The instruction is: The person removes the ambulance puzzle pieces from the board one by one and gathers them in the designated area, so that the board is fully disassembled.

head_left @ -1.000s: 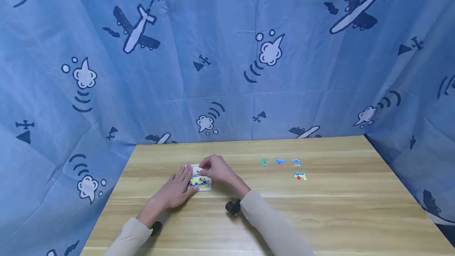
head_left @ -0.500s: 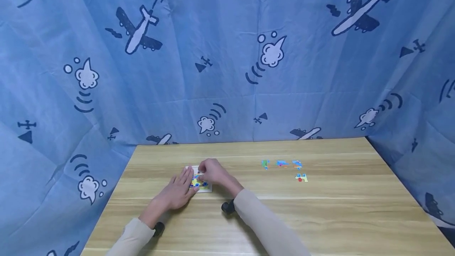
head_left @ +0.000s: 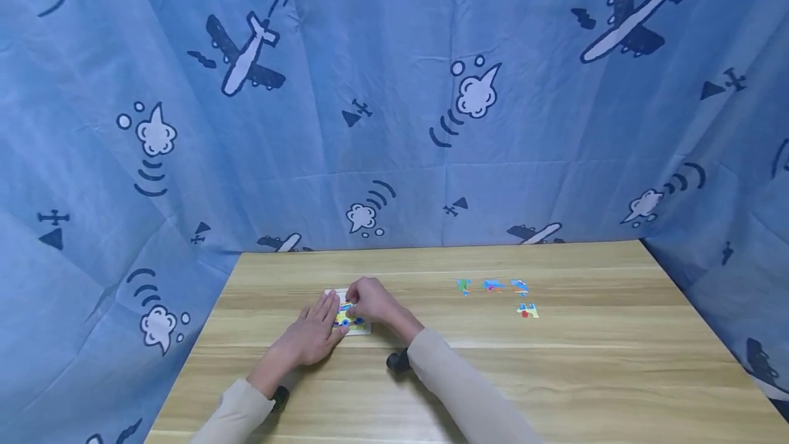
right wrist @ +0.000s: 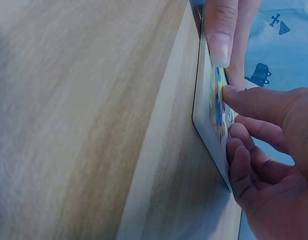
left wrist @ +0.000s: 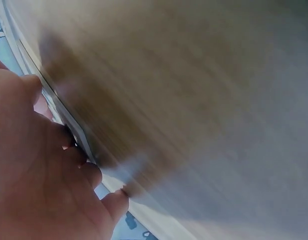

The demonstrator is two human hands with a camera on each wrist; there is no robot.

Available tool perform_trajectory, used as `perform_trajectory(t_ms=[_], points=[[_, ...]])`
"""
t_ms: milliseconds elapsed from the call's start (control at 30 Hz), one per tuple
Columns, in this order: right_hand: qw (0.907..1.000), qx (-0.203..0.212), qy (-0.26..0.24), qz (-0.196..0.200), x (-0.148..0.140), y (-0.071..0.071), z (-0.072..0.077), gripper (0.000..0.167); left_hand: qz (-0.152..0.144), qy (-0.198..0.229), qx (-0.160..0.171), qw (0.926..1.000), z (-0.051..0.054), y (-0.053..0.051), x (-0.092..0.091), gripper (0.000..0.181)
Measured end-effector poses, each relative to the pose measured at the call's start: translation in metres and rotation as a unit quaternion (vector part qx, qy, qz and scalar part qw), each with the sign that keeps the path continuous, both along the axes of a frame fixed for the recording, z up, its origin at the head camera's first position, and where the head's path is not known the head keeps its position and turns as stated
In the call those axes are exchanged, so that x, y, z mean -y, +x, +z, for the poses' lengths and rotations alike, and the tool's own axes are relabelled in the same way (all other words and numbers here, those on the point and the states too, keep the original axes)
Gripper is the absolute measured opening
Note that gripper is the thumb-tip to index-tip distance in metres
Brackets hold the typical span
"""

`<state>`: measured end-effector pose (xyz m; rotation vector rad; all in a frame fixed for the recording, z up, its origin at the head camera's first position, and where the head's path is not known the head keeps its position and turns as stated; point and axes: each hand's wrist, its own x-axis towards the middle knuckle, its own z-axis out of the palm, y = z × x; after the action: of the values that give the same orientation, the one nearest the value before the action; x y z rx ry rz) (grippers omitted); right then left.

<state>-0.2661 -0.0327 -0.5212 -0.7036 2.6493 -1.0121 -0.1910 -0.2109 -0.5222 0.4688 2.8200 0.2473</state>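
Note:
A small white-bordered jigsaw board [head_left: 366, 330] lies at the left of the table, with a yellow vehicle picture and blue wheels. My left hand [head_left: 314, 336] rests on its left side with fingers straight. In the right wrist view, the left thumb [right wrist: 221, 47] presses on the board's edge. My right hand [head_left: 374, 303] bends over the board's upper right part, thumb and fingertips drawn together at a puzzle piece that they mostly hide. Seen from the right wrist, its thumb [right wrist: 248, 100] touches the coloured picture [right wrist: 218, 107] and the other fingers curl by the far side.
Several loose puzzle pieces lie right of the board: a green one [head_left: 464, 285], a blue-and-pink one [head_left: 492, 285], a blue-and-orange one [head_left: 520, 286] and, below, a yellow one with red [head_left: 527, 310]. A blue airplane-print curtain [head_left: 394, 122] hangs behind the wooden table [head_left: 592, 362].
My right hand has moved slightly down and inward over the board, covering more of the picture. My left hand keeps its place. The whole view has shifted a little as the head turned.

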Motion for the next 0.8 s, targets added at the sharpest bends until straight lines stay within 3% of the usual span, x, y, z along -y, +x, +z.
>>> perform_trajectory(t_ms=[267, 467, 800], points=[[0.9998, 0.012, -0.005, -0.012, -0.0038, 0.0064, -0.0037, 0.02, -0.005, -0.001, 0.006, 1.0, 0.0029, 0.0054, -0.0061, 0.073], [0.9999, -0.01, -0.001, -0.002, -0.0024, 0.0039, -0.0016, 0.02, -0.001, -0.014, -0.006, 0.9999, -0.0004, -0.0002, -0.0051, 0.071], [0.9996, 0.015, -0.015, -0.02, 0.0006, 0.0051, 0.0011, 0.028, 0.008, -0.017, 0.006, 0.9998, 0.0028, -0.002, -0.0052, 0.072]])
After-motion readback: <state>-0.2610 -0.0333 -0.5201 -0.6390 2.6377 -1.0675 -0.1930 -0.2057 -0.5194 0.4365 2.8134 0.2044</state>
